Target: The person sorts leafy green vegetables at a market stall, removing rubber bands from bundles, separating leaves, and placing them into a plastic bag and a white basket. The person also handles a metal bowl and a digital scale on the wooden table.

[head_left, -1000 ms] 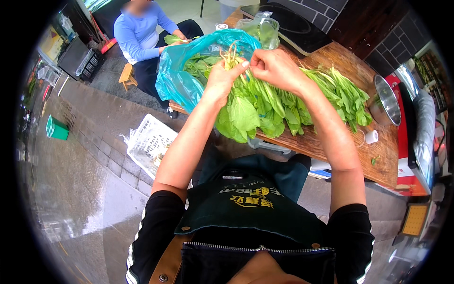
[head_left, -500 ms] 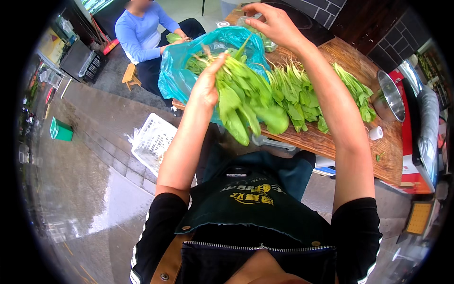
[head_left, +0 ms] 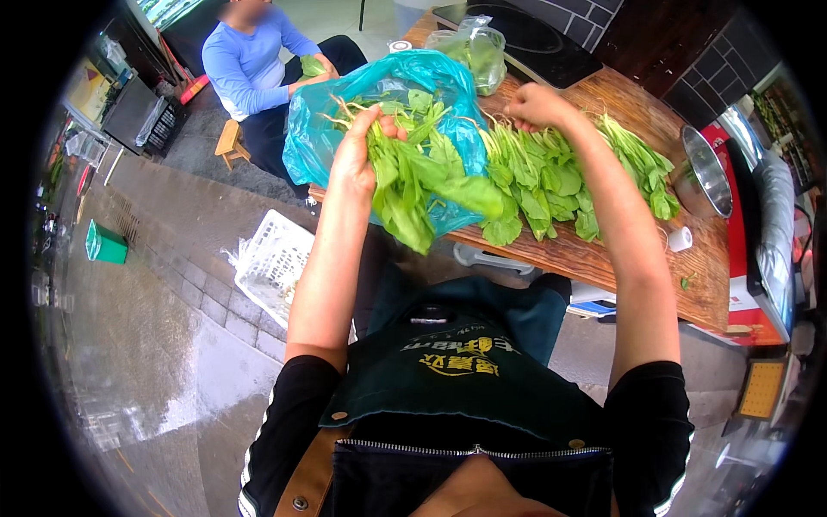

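My left hand point(head_left: 362, 146) grips leafy greens point(head_left: 407, 194) over the part-full teal bag point(head_left: 308, 142); laid-out bunches point(head_left: 544, 177) line its right, my right hand point(head_left: 538, 109) there, grip unclear.

A glossy plastic bag point(head_left: 308, 159) crinkles behind the left hand point(head_left: 358, 148); wide of the right hand point(head_left: 536, 109) gleams a bowl point(head_left: 708, 183), probably metal.

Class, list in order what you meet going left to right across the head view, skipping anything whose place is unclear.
Green bin, white basket, left hand holding leafy greens, right hand, metal bowl.
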Motion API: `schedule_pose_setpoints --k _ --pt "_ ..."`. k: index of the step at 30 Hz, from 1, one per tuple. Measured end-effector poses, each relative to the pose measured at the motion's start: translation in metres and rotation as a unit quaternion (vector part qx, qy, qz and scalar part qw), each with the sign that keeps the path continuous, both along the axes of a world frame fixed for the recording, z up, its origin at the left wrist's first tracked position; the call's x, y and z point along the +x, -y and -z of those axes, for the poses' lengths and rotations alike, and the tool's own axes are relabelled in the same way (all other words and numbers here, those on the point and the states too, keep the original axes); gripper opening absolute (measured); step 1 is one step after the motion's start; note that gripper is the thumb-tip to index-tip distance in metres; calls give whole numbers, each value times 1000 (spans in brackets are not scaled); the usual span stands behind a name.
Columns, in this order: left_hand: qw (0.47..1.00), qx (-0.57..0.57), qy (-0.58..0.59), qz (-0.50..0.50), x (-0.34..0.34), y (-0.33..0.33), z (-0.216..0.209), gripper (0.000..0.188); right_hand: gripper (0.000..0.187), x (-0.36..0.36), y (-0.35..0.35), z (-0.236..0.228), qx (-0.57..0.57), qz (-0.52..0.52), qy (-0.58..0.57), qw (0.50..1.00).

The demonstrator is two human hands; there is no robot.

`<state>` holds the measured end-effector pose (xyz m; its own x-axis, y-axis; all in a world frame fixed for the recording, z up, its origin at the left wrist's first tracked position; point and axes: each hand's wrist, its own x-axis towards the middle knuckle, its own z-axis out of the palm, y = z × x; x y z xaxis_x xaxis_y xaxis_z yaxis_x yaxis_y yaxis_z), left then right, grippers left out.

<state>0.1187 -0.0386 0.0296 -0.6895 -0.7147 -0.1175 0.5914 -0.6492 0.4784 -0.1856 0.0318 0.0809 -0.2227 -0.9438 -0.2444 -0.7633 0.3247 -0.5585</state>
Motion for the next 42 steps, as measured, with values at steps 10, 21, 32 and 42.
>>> schedule_pose_setpoints --k 10,21,32,42 --pt "995 -43 87 -27 -6 -30 -21 27 21 -15 -18 2 16 -39 117 992" --pt "975 -148 164 25 -42 -40 -19 36 34 14 -42 -43 -31 -134 441 887" --pt "980 -162 109 24 -43 -46 -23 33 29 84 -21 -23 -64 -174 396 899" --pt "989 -88 109 38 -26 -30 -9 38 15 45 -6 -14 -73 -66 94 991"
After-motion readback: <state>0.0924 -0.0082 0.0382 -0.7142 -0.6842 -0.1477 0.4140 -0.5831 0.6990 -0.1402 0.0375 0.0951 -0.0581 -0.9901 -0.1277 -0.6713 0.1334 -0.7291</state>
